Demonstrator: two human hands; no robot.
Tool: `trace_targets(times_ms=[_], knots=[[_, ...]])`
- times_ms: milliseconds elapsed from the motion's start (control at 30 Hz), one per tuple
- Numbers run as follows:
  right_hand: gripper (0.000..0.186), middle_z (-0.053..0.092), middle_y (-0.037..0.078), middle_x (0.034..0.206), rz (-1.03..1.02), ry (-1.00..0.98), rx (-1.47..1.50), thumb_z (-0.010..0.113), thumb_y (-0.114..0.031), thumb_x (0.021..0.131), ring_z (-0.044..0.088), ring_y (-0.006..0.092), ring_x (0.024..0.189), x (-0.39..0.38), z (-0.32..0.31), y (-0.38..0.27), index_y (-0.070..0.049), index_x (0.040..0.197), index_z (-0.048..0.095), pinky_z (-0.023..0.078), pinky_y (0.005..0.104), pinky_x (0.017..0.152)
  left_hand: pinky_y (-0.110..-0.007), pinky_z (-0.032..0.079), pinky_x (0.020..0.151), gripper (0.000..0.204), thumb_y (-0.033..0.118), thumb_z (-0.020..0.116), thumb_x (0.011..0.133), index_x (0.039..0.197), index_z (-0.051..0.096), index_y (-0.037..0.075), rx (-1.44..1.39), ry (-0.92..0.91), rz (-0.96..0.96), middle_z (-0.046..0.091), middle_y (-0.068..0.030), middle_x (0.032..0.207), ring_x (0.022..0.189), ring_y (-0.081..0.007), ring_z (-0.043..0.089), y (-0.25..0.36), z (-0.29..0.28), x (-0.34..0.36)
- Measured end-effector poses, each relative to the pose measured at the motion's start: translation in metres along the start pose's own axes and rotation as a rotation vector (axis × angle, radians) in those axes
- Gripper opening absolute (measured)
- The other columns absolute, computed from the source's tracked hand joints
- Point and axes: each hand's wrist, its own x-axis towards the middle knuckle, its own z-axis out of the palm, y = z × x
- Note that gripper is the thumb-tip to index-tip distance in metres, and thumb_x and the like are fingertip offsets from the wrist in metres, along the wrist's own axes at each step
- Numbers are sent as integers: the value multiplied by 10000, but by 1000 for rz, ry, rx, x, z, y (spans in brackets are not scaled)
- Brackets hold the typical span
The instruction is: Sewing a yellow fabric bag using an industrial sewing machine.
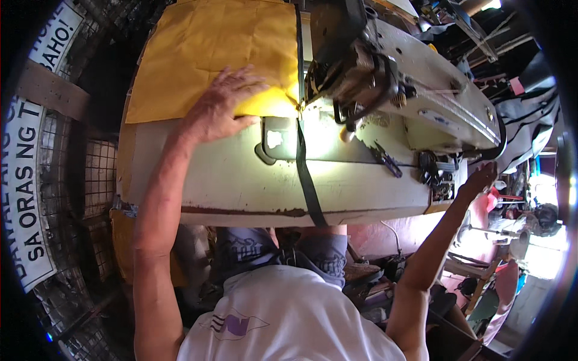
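Note:
Yellow fabric (211, 36) with a black edging lies at the needle area of an industrial sewing machine (439, 102). My left hand (226, 99) rests open on the fabric's lower edge, fingers spread. A black strap (307, 186) runs from the needle area over the table's front edge. My right hand (483, 179) is at the machine's right end, beside the dark handwheel (500, 141); its grip is unclear. Black-handled snips (388, 162) lie on the worktable (223, 180), right of the needle.
A wire grid (99, 174) with white signs stands at the left. A dark cluster of small parts (436, 174) sits at the table's right. Grey material (524, 126) and clutter lie beyond the machine. My legs are under the table's front edge.

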Motion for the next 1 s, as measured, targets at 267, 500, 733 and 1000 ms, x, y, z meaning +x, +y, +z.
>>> trace_targets(times_ms=[267, 500, 733, 1000], knots=[[325, 653, 190, 1103, -582, -938, 80, 663, -216, 949, 633, 381, 945, -297, 67, -210, -131, 1262, 656, 518, 463, 799, -488, 243, 1233, 544, 309, 658, 935, 1436, 530, 139, 100, -19, 73, 451, -51, 1544, 1456, -319, 362, -20, 14, -15], [188, 639, 161, 950, -789, -857, -81, 601, -125, 926, 648, 357, 790, -319, 103, -199, -106, 1106, 651, 532, 428, 642, -493, 434, 1103, 551, 343, 564, 991, 1424, 491, 9, 548, -55, 106, 479, -236, 1449, 1323, -431, 488, 43, 21, -55], [278, 630, 163, 943, -808, -741, 1, 643, -95, 861, 633, 356, 827, -319, 106, -197, -87, 1138, 652, 524, 445, 709, -469, 507, 912, 617, 433, 569, 976, 1397, 511, -14, 716, -119, -238, 522, -253, 1311, 1130, -372, 559, 141, 26, -62], [320, 632, 152, 895, -850, -845, 12, 654, -94, 851, 625, 334, 823, -302, 111, -184, -87, 1170, 661, 530, 427, 729, -389, 485, 779, 183, 83, 609, 823, 986, 620, 3, 540, 34, 16, 533, -132, 994, 923, -244, 534, 113, 22, -46]])
